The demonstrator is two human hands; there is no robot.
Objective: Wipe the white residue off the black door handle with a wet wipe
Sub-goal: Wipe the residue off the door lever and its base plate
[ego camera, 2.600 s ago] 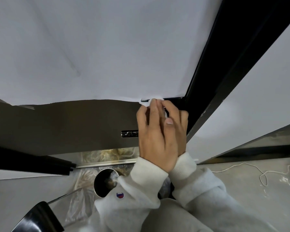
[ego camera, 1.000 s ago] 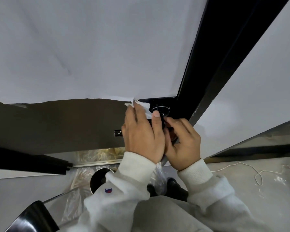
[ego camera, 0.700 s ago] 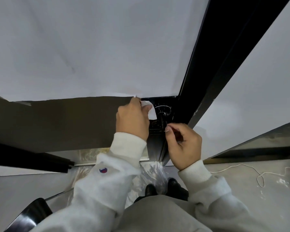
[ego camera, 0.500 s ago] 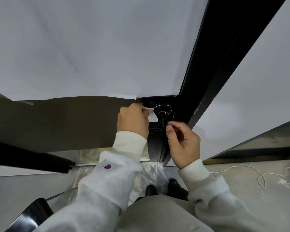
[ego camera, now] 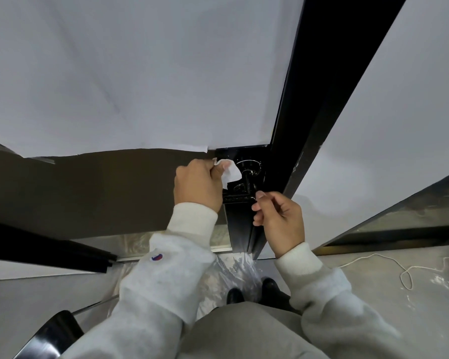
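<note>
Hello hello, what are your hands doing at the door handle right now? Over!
Left hand pinching the wet wipe beside the black door handle. Right hand loosely curled at the handle's end, holding nothing seen. White marks visible on handle. Nothing blocking.

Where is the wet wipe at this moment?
In the head view, just left of centre: the wet wipe is pinched in the left hand, against the left side of the black door handle.
</note>
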